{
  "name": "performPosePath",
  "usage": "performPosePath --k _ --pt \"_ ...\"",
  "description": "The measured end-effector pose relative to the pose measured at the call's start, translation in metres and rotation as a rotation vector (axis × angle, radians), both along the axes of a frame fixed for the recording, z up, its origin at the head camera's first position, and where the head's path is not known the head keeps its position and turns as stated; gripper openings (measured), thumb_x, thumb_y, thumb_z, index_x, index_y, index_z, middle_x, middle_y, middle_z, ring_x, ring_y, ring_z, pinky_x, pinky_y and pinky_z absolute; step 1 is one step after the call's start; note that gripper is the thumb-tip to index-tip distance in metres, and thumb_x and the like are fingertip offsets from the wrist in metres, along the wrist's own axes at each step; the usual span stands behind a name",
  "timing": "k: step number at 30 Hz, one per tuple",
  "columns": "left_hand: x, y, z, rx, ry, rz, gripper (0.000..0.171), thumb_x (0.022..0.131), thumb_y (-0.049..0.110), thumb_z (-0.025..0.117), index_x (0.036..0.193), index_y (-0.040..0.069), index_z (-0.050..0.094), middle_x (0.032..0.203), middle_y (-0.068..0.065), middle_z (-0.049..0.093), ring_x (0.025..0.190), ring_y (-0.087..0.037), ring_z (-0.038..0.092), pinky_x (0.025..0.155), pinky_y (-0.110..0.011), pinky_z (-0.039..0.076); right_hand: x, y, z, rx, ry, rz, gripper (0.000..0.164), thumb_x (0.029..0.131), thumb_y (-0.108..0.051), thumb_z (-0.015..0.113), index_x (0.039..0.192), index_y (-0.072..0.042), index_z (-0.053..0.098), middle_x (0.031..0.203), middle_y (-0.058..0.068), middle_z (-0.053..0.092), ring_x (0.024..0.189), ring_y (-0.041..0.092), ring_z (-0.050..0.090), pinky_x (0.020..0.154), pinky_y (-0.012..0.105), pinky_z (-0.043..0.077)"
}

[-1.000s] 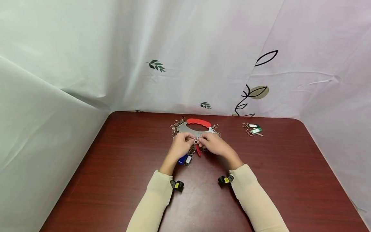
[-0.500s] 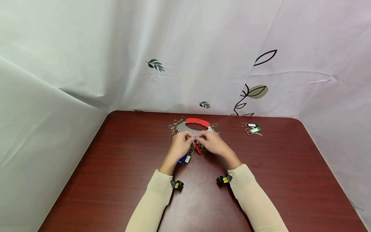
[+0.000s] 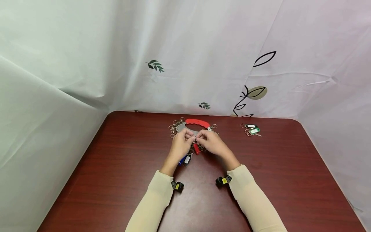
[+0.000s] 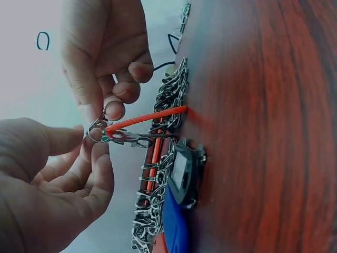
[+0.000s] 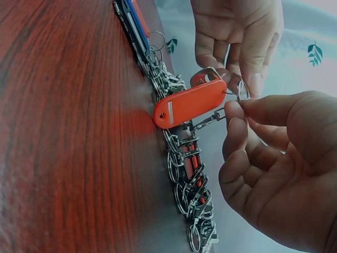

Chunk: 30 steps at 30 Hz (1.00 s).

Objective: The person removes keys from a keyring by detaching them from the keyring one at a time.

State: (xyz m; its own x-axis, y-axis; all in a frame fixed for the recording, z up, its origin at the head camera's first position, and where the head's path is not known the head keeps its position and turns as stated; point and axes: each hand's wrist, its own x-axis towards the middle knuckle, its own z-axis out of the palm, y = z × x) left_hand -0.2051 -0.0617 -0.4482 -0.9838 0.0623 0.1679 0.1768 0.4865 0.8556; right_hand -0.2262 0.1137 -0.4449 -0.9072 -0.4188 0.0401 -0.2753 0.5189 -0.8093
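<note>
Dark red wood table (image 3: 116,180) under left hand (image 3: 180,145) and right hand (image 3: 213,142), white leaf-print curtain (image 3: 179,48) beyond both. Pinching one metal ring (image 5: 243,90) with both, pretty close together — with red tag (image 5: 192,104) sloping down off it. Red-handled metal plate (image 3: 181,127), edged with more rings (image 3: 173,127), just past both hands — blue tag (image 3: 182,160) near the left, green tag (image 3: 254,131) well right of both.

The ring (image 5: 239,89) is shiny metal, the tag (image 5: 196,101) smooth plastic. At their twelve o'clock in the head view, the handle (image 3: 197,122) looks plastic, the curtain (image 3: 203,48) matt cloth; the table (image 3: 110,180) is glossy wood.
</note>
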Motion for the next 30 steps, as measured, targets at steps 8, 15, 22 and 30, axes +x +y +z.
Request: performPosePath --k 8,15,22,30 --pt "-0.0002 -0.0028 -0.0034 0.023 -0.042 -0.052 0.006 0.090 0.003 0.074 0.095 0.002 0.071 0.083 -0.010 0.074 0.075 -0.018 0.069 0.069 -0.030 0.056 0.0003 0.0016 0.0009 -0.011 -0.060 -0.072 0.009 0.100 -0.010 0.063 0.097 -0.004 0.068 0.081 0.010 0.069 0.066 0.014 0.059 0.059 0.026 0.047" --pt "0.0011 -0.0020 -0.0019 0.055 -0.039 -0.091 0.004 0.089 -0.002 0.072 0.093 -0.001 0.073 0.084 -0.012 0.074 0.073 -0.016 0.068 0.068 -0.027 0.056 -0.0007 0.0042 0.0031 -0.001 -0.074 -0.060 0.017 0.095 -0.006 0.056 0.104 -0.003 0.070 0.081 0.008 0.070 0.065 0.012 0.057 0.058 0.026 0.046" --pt "0.0030 0.0015 0.0001 0.075 -0.017 -0.059 0.005 0.090 -0.003 0.070 0.093 -0.001 0.073 0.083 -0.014 0.074 0.072 -0.016 0.066 0.067 -0.025 0.054 -0.0012 0.0061 0.0015 -0.009 -0.085 -0.087 0.017 0.097 -0.006 0.058 0.103 -0.003 0.074 0.080 0.011 0.073 0.064 0.011 0.060 0.056 0.024 0.046" --pt "0.0041 0.0048 0.0018 0.114 0.029 -0.028 0.005 0.087 -0.002 0.073 0.092 -0.001 0.073 0.085 -0.015 0.074 0.076 -0.022 0.070 0.073 -0.029 0.058 0.0006 0.0059 0.0024 -0.040 -0.113 -0.065 0.012 0.101 -0.010 0.064 0.101 -0.002 0.072 0.078 0.007 0.075 0.066 0.016 0.068 0.057 0.025 0.052"
